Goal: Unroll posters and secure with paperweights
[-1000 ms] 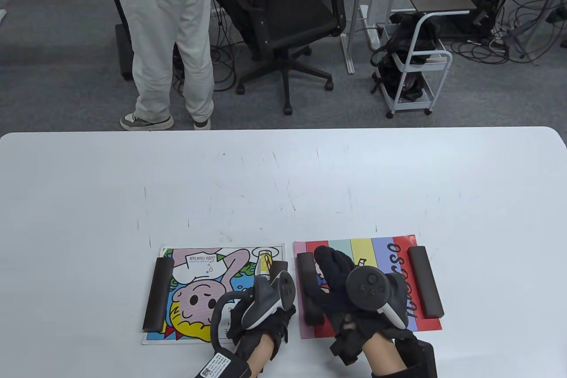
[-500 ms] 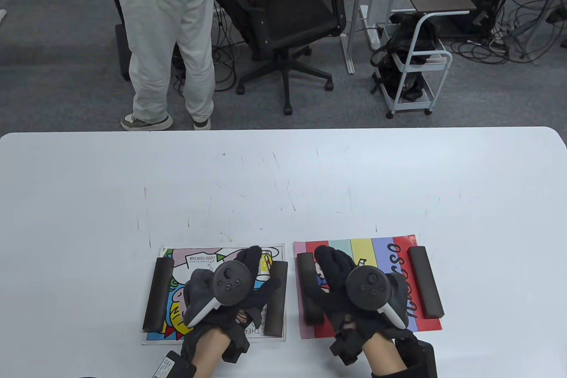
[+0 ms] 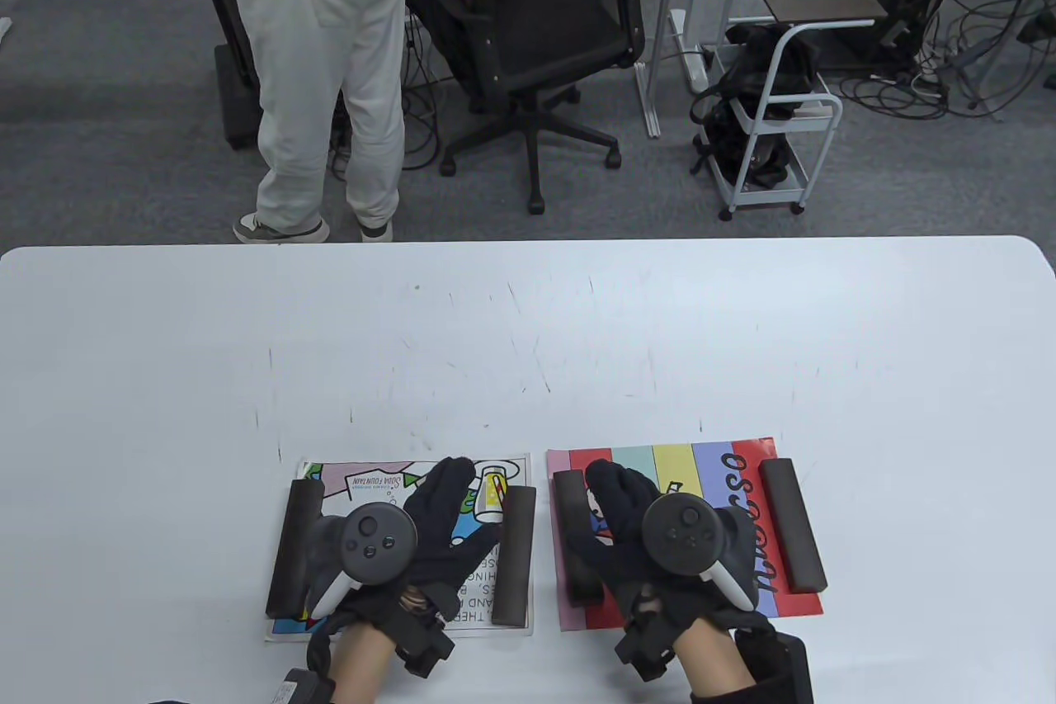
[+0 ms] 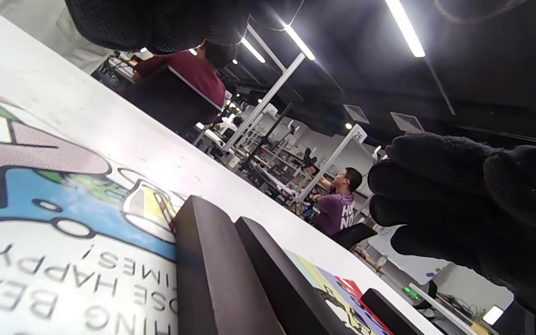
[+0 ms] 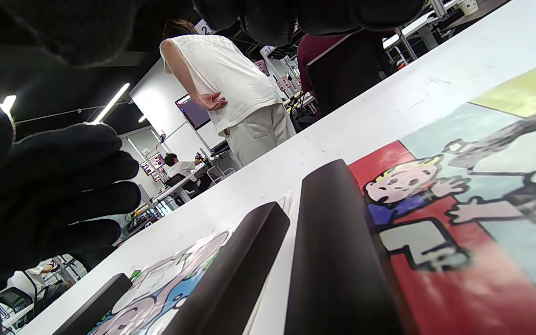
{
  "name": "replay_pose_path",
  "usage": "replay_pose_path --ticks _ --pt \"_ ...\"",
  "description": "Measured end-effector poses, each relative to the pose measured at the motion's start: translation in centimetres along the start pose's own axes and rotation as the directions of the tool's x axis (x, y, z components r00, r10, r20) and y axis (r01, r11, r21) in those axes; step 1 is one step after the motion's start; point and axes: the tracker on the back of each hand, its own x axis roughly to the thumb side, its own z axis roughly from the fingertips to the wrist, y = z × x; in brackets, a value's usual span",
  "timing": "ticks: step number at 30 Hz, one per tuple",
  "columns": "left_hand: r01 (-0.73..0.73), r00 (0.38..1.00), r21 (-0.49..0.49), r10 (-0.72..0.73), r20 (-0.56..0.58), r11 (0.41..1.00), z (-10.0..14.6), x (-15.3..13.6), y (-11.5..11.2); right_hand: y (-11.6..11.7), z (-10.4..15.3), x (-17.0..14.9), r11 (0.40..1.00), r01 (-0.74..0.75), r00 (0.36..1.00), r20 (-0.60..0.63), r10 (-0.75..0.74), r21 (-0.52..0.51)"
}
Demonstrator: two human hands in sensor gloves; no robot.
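Note:
Two posters lie flat near the table's front edge. The cartoon poster has a dark bar paperweight on its left end and one on its right end. The striped poster has one bar on its left end and one on its right end. My left hand lies palm down, fingers spread, over the cartoon poster between its bars, holding nothing. My right hand lies palm down over the striped poster, partly covering its left bar, holding nothing. The two inner bars sit side by side.
The white table stretches far beyond the posters. Behind its far edge stand a person in white, a black office chair and a white cart.
My left hand has turned palm down and moved left from the cartoon poster's right bar to the poster's middle. My right hand has not moved. The standing person shifted right.

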Motion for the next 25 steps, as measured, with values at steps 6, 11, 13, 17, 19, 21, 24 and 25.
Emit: replay_pose_path --ticks 6,11,13,17,19,21,24,25 --pt "-0.028 0.999 -0.006 0.028 -0.024 1.0 0.26 -0.69 -0.25 0.2 -0.07 -0.07 1.0 0.0 1.0 -0.007 0.0 0.014" --pt "-0.027 0.999 -0.01 0.027 -0.032 1.0 0.37 -0.92 -0.42 0.12 -0.08 -0.03 1.0 -0.001 1.0 -0.008 0.002 0.011" --pt "-0.031 0.999 -0.014 0.03 -0.031 0.999 0.38 -0.85 -0.45 0.08 -0.1 -0.06 1.0 0.003 1.0 -0.01 -0.003 0.008" --pt "-0.03 0.999 -0.02 0.029 -0.028 0.999 0.4 -0.73 -0.48 0.07 -0.12 -0.12 1.0 0.002 1.0 -0.015 -0.002 0.007" --pt "-0.029 0.999 -0.02 0.028 -0.027 0.999 0.41 -0.74 -0.5 0.08 -0.11 -0.13 1.0 0.002 1.0 -0.016 -0.002 0.008" --pt "-0.029 0.999 -0.022 0.028 -0.025 0.999 0.41 -0.75 -0.54 0.11 -0.12 -0.16 1.0 0.001 1.0 -0.017 -0.001 0.008" --pt "-0.022 0.999 -0.023 0.022 -0.025 0.999 0.43 -0.76 -0.55 0.14 -0.14 -0.19 1.0 -0.001 1.0 -0.017 0.002 0.009" --pt "-0.023 0.999 -0.024 0.022 -0.027 0.999 0.43 -0.77 -0.56 0.14 -0.15 -0.19 1.0 -0.001 1.0 -0.018 0.002 0.009"
